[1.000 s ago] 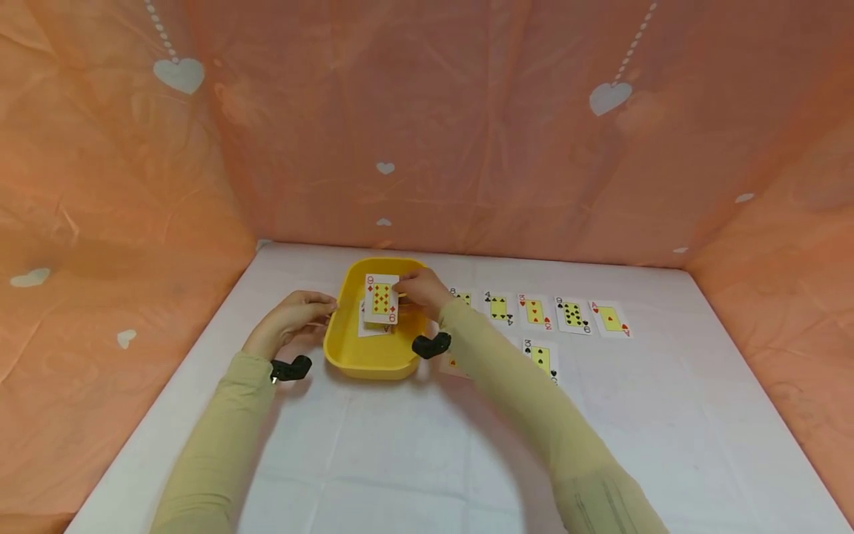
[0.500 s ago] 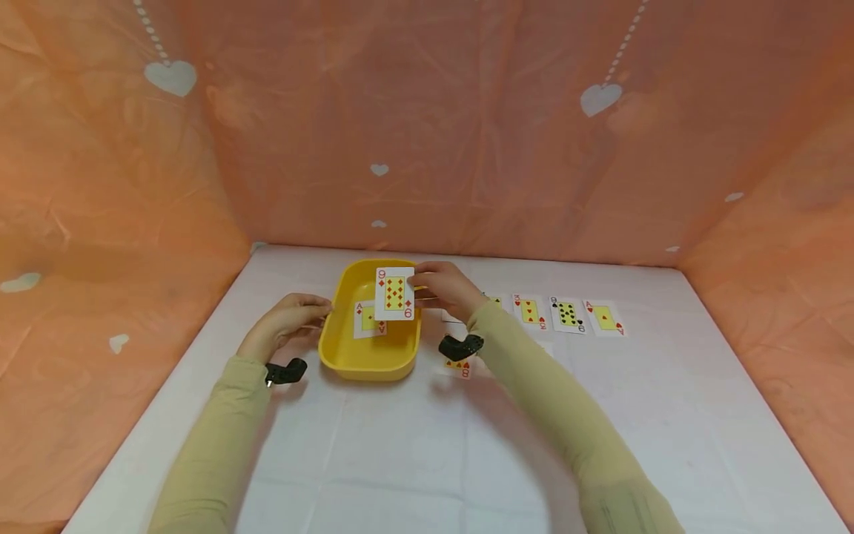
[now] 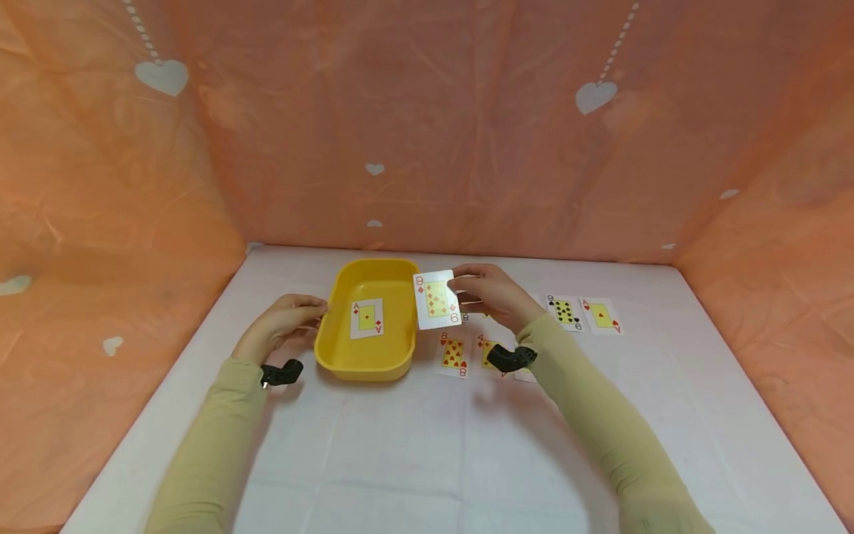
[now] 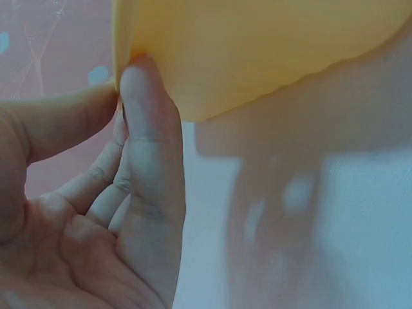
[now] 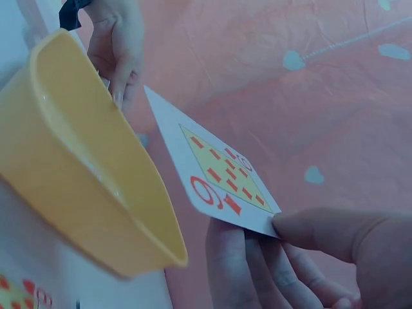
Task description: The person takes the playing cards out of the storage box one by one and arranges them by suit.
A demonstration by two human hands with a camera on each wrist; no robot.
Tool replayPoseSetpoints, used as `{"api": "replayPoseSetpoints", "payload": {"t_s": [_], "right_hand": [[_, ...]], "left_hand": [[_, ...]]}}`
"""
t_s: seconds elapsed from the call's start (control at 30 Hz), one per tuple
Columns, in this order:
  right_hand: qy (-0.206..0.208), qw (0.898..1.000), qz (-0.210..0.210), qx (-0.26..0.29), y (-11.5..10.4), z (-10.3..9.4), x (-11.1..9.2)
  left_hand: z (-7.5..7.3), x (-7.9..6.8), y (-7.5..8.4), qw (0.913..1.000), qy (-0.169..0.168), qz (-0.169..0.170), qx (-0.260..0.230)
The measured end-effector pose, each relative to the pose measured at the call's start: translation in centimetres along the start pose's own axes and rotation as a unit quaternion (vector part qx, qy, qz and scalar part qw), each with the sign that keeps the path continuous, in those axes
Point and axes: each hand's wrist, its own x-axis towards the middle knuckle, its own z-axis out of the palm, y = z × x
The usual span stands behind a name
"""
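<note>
My right hand [image 3: 492, 291] pinches a nine of diamonds playing card [image 3: 436, 300] by its right edge, thumb on the face and fingers behind, as the right wrist view shows. The card is held up just past the right rim of a yellow plastic tray [image 3: 327, 348]. Thumb and index finger of my left hand [image 3: 280, 324] pinch the tray's left rim; the left wrist view shows this grip [image 4: 138, 96] close up. Inside the tray an ace of diamonds [image 3: 367, 318] lies face up.
Right of the tray, cards lie face up in two rows: an eight of hearts [image 3: 454, 354], a red four [image 3: 489, 353], a nine of spades or clubs [image 3: 564, 312] and an ace of hearts [image 3: 602, 316] among them. My right arm hides others. An orange cloth [image 3: 427, 133] hangs behind the white table [image 3: 373, 452].
My right hand has carried the nine of diamonds rightward from over the tray to beyond its right rim, uncovering the ace inside. My left hand keeps hold of the rim.
</note>
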Motion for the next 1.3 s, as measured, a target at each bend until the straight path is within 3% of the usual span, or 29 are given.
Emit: {"api": "replayPoseSetpoints", "payload": {"t_s": [0.73,1.3], "right_hand": [[0.042,0.999,0.017,-0.021,3.9,-7.4,-4.4],[0.101,0.991,0.087,-0.011,9.1,-14.9,-9.2]], "left_hand": [[0.0,0.2,0.2,0.9997,0.004,-0.026,0.003],[-0.2,0.0,0.2,0.9997,-0.002,-0.026,0.002]]}}
